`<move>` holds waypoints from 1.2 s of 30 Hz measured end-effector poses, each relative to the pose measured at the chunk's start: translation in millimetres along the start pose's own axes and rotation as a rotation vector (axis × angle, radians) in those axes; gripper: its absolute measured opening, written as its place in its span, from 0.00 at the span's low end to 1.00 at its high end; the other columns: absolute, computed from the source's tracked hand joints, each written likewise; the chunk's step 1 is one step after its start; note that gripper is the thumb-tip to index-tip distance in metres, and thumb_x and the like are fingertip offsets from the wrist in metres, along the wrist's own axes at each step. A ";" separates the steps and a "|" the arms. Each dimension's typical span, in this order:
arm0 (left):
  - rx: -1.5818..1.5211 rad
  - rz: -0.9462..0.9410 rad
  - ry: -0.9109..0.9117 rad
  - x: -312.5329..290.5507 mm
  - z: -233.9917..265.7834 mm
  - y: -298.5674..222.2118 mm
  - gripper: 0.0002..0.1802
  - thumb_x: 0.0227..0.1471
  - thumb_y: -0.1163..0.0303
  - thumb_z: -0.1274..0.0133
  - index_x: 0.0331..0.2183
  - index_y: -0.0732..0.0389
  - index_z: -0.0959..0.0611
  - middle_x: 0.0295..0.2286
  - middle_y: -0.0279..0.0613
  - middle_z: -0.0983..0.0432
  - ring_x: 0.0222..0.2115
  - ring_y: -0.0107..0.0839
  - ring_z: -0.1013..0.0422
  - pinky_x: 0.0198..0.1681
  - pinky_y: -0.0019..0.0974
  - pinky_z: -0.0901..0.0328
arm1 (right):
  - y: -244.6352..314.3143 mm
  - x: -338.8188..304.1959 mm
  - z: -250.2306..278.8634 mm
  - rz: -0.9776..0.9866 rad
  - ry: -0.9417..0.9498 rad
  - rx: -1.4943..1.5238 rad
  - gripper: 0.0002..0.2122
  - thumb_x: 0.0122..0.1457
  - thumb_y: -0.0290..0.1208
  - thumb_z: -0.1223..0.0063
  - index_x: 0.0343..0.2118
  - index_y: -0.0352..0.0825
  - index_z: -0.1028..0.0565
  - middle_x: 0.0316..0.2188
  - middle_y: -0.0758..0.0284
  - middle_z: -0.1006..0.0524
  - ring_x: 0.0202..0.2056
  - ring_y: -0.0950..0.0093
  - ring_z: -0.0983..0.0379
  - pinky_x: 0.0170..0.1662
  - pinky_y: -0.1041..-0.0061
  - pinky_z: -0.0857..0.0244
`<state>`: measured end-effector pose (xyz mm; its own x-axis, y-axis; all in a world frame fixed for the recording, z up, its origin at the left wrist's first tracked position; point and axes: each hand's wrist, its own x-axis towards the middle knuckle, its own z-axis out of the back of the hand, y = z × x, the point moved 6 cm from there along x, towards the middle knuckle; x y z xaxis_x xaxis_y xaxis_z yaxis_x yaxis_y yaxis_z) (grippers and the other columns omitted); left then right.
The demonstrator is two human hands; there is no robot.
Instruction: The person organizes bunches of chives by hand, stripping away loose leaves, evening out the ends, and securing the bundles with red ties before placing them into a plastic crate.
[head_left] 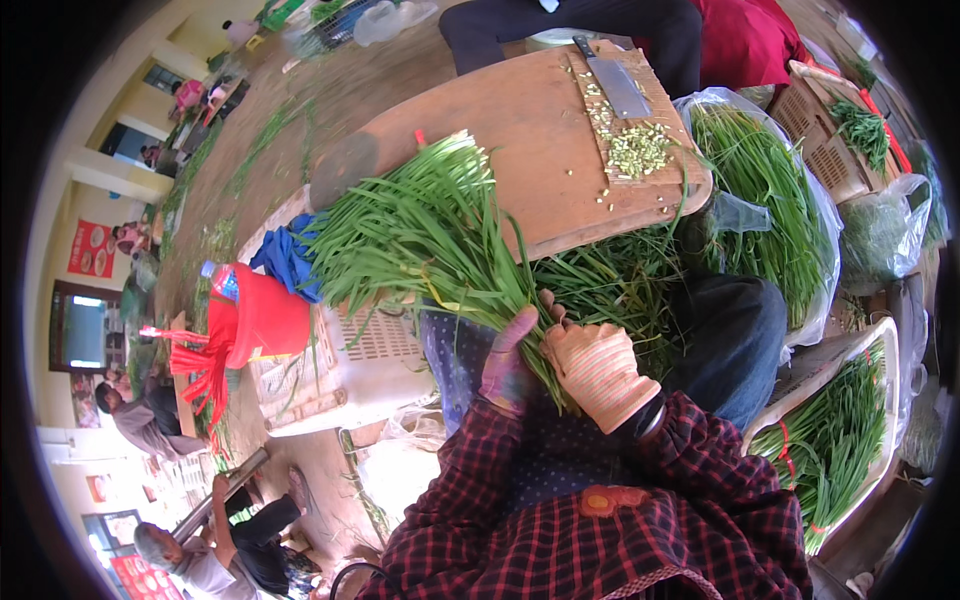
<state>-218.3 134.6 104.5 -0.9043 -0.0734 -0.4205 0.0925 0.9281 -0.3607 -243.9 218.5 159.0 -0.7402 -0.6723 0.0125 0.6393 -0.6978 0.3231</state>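
Observation:
A large bunch of garlic chives (410,235) lies slantwise before me, its pale cut ends on the near left part of a brown tabletop (460,120). My left hand (509,366), purplish on the back, closes round the narrow leafy end from the left. From the right, my right hand (598,374), in a striped pink-and-cream glove with bare fingertips showing, is closed on the same end. Leaf tips stick out below, between the two hands. Part of my fingers is hidden by the leaves. Loose chives (610,290) lie beneath the tabletop's near edge, by my knee.
A cleaver (618,85) and chopped pale stem ends (640,150) rest on a cutting board (650,80). Right: a clear bag of chives (755,190) and a white crate (885,420) of tied bundles. Left: a red bucket (265,320) with red strips (205,365). Another person's legs (580,18) are opposite.

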 end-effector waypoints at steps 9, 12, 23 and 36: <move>0.364 -0.119 -0.205 18.4 25.6 -24.4 0.15 0.44 0.73 0.38 0.37 0.62 0.20 0.27 0.39 0.24 0.29 0.35 0.25 0.31 0.35 0.28 | -51.4 -85.5 32.5 -0.156 0.037 0.570 0.07 0.55 0.33 0.46 0.29 0.36 0.26 0.19 0.58 0.27 0.25 0.58 0.27 0.28 0.62 0.33; 0.429 -0.143 -0.116 27.8 26.9 -20.9 0.15 0.42 0.74 0.37 0.36 0.63 0.20 0.27 0.40 0.23 0.29 0.35 0.25 0.30 0.35 0.28 | -67.1 -99.0 54.4 -0.227 0.078 0.320 0.10 0.49 0.30 0.40 0.36 0.39 0.23 0.29 0.60 0.26 0.33 0.59 0.28 0.35 0.61 0.32; 0.274 -0.185 0.124 55.2 45.2 56.6 0.22 0.49 0.79 0.45 0.48 0.61 0.28 0.40 0.36 0.28 0.40 0.30 0.29 0.43 0.32 0.32 | -54.0 42.0 29.1 -0.162 -0.279 0.392 0.15 0.46 0.38 0.36 0.33 0.34 0.23 0.33 0.59 0.25 0.34 0.57 0.27 0.36 0.63 0.32; 0.090 0.378 0.317 23.4 3.5 51.4 0.35 0.53 0.43 0.50 0.49 0.64 0.28 0.43 0.45 0.26 0.42 0.36 0.28 0.45 0.37 0.31 | -43.5 -32.7 9.6 0.140 -0.183 0.433 0.08 0.41 0.33 0.37 0.21 0.39 0.26 0.29 0.67 0.27 0.33 0.63 0.29 0.33 0.64 0.31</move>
<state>-233.3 179.3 73.2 -0.8813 0.3898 -0.2671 0.4614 0.8320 -0.3080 -249.5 273.2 153.6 -0.7024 -0.6709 0.2379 0.6188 -0.4104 0.6698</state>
